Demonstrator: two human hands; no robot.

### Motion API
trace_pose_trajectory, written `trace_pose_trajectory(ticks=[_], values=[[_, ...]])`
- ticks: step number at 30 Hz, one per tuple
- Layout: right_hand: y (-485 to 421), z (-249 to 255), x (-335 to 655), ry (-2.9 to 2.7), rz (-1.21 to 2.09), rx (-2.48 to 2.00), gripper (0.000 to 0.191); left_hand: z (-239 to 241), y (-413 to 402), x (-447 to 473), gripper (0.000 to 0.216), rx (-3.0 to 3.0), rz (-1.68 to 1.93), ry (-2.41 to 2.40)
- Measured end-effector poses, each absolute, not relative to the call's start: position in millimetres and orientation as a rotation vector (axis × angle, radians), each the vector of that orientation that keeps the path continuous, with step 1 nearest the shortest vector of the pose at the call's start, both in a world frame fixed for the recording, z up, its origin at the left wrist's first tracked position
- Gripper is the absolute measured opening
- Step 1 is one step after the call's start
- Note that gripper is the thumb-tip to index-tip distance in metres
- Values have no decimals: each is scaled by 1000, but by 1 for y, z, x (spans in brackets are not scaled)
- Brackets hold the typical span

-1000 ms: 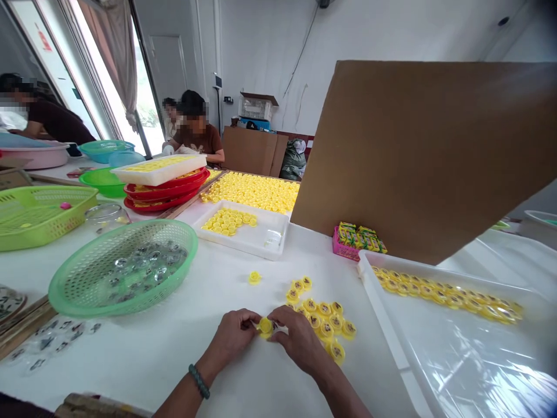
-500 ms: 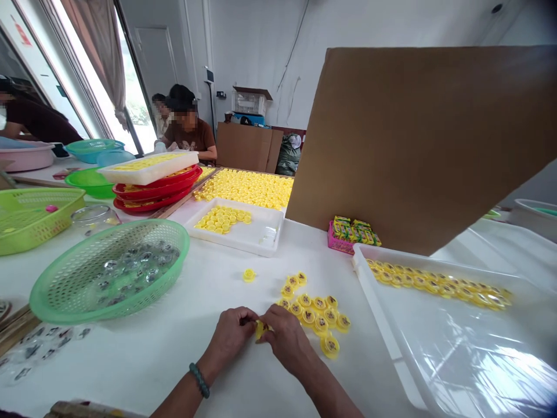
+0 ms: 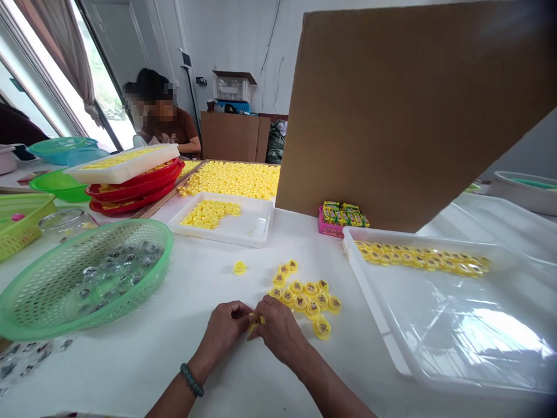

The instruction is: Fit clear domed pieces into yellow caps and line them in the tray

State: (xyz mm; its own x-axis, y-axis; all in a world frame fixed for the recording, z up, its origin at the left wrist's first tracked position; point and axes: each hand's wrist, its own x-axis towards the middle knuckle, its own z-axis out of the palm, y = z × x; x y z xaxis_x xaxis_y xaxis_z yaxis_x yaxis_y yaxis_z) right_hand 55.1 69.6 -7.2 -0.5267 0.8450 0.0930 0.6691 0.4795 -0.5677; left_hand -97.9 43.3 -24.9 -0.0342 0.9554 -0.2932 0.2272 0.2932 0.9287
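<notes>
My left hand (image 3: 226,326) and my right hand (image 3: 277,322) meet above the white table, fingertips pinched together on one small round yellow plastic piece (image 3: 256,321). Fingers cover most of it. Just beyond and right of my right hand lies a cluster of similar yellow pieces (image 3: 300,302), each with a small dark picture in its middle. One lone yellow piece (image 3: 239,267) sits farther off, ahead of my hands. To the left, a green perforated basket (image 3: 163,255) holds clear round pieces with dark prints. Several more clear printed pieces (image 3: 30,360) lie on the table below it.
At right stands a large white tray (image 3: 383,325) with rows of yellow pieces, beside a pink basket (image 3: 331,229) of small packets. A tall cardboard sheet (image 3: 391,110) rises behind. A smaller white tray (image 3: 256,238) and stacked red trays (image 3: 130,194) stand beyond; a person (image 3: 174,128) sits there.
The view has turned slightly right and down, so things appear shifted left. My hands stay together on the same yellow piece, with only slight finger movement.
</notes>
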Motion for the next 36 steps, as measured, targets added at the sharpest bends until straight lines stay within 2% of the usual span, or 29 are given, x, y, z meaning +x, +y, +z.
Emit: trace_pose_trajectory(ticks=[11,18,25,31,34,36], values=[[62,-9,59,-2402,509,-1090,15,-27,39,-95,25,1121,940,1607],[69,-19,56,-2383,274,-1261,11,-34,47,-96,35,1000,1004,1493],[85,-23,67,-2286,62,-1357,13,-34,46,-90,21,1156,995,1668],[97,-37,73,-2227,-144,-1144,17,13,47,-128,18,1369,1006,1852],[97,-39,72,-2202,-192,-1018,23,51,61,-192,26,1509,1000,2252],[96,-39,71,-2209,-209,-966,25,70,76,-244,31,1527,696,2630]])
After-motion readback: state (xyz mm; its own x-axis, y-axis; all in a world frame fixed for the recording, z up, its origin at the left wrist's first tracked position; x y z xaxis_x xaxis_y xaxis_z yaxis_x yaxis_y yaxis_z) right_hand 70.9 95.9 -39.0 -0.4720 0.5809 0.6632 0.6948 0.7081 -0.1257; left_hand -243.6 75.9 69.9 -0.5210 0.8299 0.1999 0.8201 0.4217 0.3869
